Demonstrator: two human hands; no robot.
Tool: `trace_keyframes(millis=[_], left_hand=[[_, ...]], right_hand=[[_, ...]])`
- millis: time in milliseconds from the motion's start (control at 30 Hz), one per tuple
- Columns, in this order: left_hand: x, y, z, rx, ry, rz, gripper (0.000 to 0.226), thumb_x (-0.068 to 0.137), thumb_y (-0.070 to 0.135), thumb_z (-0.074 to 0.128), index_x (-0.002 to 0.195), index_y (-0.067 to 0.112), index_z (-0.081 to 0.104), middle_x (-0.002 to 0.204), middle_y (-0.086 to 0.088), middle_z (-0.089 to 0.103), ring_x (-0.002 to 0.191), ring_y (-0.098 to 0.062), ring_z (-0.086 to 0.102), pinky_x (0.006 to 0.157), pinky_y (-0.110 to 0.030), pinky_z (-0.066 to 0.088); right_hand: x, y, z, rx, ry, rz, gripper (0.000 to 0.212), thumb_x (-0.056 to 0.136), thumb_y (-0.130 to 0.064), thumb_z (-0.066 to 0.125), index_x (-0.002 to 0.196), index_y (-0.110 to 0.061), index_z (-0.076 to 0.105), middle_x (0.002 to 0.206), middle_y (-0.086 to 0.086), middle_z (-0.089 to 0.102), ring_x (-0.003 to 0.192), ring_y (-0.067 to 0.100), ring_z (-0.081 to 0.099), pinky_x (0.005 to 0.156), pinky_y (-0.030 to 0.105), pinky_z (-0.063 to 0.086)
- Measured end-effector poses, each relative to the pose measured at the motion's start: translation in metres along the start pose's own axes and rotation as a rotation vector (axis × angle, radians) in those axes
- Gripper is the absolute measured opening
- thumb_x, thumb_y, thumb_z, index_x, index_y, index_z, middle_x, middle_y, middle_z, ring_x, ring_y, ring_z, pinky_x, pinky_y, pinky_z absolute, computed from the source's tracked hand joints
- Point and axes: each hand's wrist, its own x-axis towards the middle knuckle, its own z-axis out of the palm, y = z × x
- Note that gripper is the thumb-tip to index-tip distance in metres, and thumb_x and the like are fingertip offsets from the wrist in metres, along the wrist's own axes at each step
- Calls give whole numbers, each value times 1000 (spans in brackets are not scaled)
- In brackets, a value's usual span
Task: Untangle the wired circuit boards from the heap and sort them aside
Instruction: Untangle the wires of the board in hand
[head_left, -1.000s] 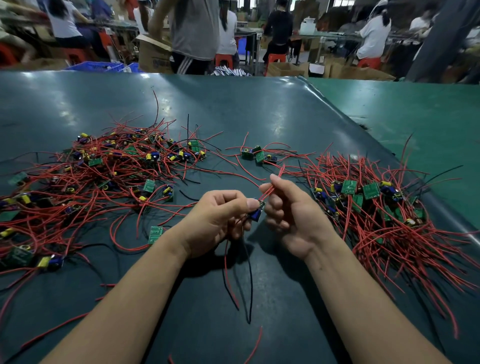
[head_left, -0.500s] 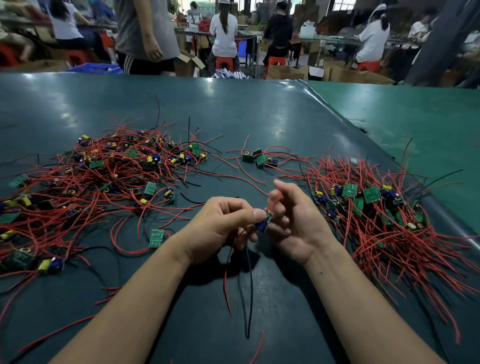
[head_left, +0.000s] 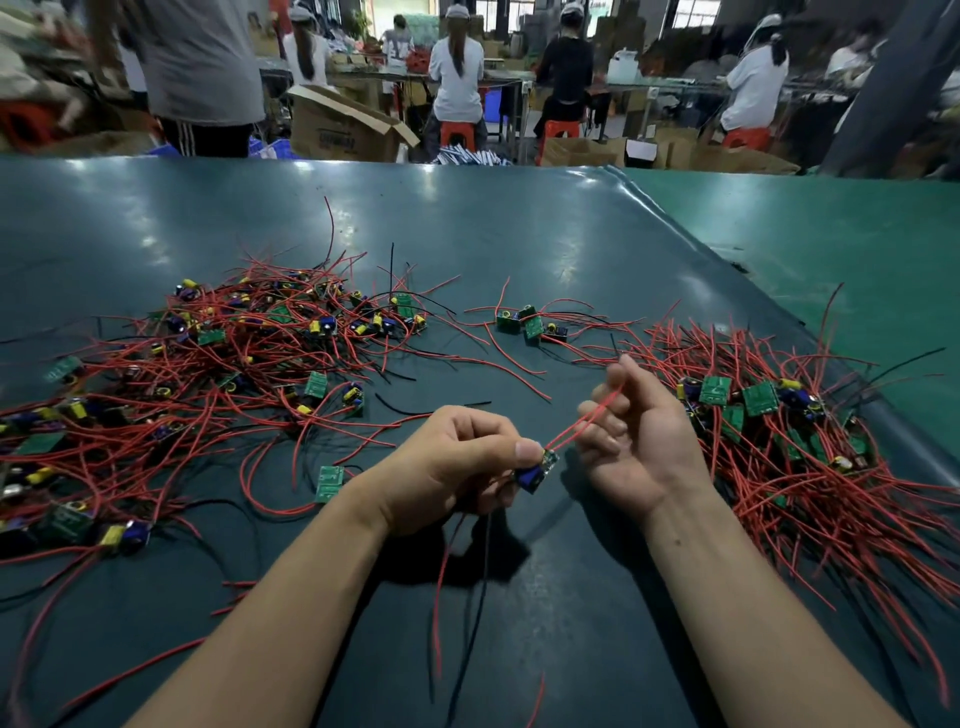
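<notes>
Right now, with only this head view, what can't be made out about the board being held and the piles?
- Held board: mostly covered by the left hand; parts unreadable.
- Red wires: their ends vanish among the right hand fingers.
- Left heap: cut off by the frame's left edge.
- Right pile: board count hidden by wires.

- Board (head_left: 537, 467): small, green, with a blue capacitor, held up between the hands; red wires run up-right, red and black ones hang down.
- Heap (head_left: 208, 374): tangled boards and red wires, left.
- Sorted pile (head_left: 779, 431): boards with wires fanned out, right.
</notes>
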Motion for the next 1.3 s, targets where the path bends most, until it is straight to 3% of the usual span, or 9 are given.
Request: trace_keyframes(millis=[167, 300, 400, 500, 633, 767, 867, 967, 1300], left_hand=[[0, 3, 0, -71, 10, 1, 19, 63, 33, 74, 55, 18, 64, 59, -4, 38, 52, -11, 31, 53, -25, 21], [3, 7, 4, -243, 87, -8, 16, 71, 31, 68, 63, 19, 60, 43, 12, 29, 39, -5, 24, 46, -20, 21], [5, 9, 5, -505, 202, 26, 15, 79, 28, 62, 69, 17, 60, 44, 8, 40, 34, -5, 32, 43, -18, 34], [4, 11, 4, -669, 236, 112, 5, 76, 22, 63, 77, 17, 61, 69, -4, 68, 41, -7, 41, 51, -19, 41], [8, 7, 7, -517, 324, 182, 14, 75, 18, 64, 86, 15, 55, 78, -6, 72, 55, -12, 45, 59, -24, 39], [11, 3, 9, -436, 378, 259, 22, 70, 12, 69, 87, 10, 56, 70, -4, 67, 62, -15, 57, 64, -27, 48], [11, 3, 6, -382, 411, 250, 16, 65, 14, 74, 77, 14, 64, 66, -4, 63, 57, -13, 56, 60, -26, 43], [11, 0, 6, -280, 445, 203, 17, 60, 20, 78, 69, 18, 64, 59, -2, 61, 51, -13, 49, 51, -23, 38], [15, -4, 7, -169, 484, 199, 24, 69, 11, 80, 53, 21, 65, 56, -6, 63, 47, -13, 46, 49, -23, 37]], right_hand=[[-1, -2, -3, -2, -50, -20, 48, 90, -32, 52, 43, -19, 48, 40, -7, 26, 31, 5, 22, 29, 16, 13], [2, 3, -3, -62, -16, -94, 50, 98, -50, 42, 81, -15, 73, 61, -5, 51, 36, 3, 34, 31, 14, 26], [1, 18, -1, -488, 17, -161, 17, 99, -24, 54, 104, -15, 67, 72, -1, 61, 40, 6, 44, 35, 16, 31], [-4, 32, 3, -757, -136, -228, 23, 89, -2, 63, 100, -19, 74, 73, 0, 66, 45, 6, 46, 39, 15, 35], [-10, 34, 6, -669, -248, -148, 23, 77, -14, 69, 93, -27, 79, 72, -3, 69, 48, 6, 49, 40, 15, 35], [-11, 36, 4, -611, -247, -62, 27, 84, -1, 62, 87, -22, 80, 68, -3, 66, 52, 7, 52, 43, 17, 40], [-12, 35, 8, -598, -292, -20, 7, 80, -21, 67, 80, -16, 71, 67, -2, 58, 50, 8, 48, 40, 18, 34], [-9, 34, 8, -658, -170, -127, 21, 78, -39, 72, 72, -19, 71, 60, -3, 54, 43, 8, 43, 38, 16, 28], [-1, 30, 4, -584, 72, -377, 15, 85, -21, 72, 72, -13, 75, 55, -4, 57, 37, 5, 36, 35, 15, 24]])
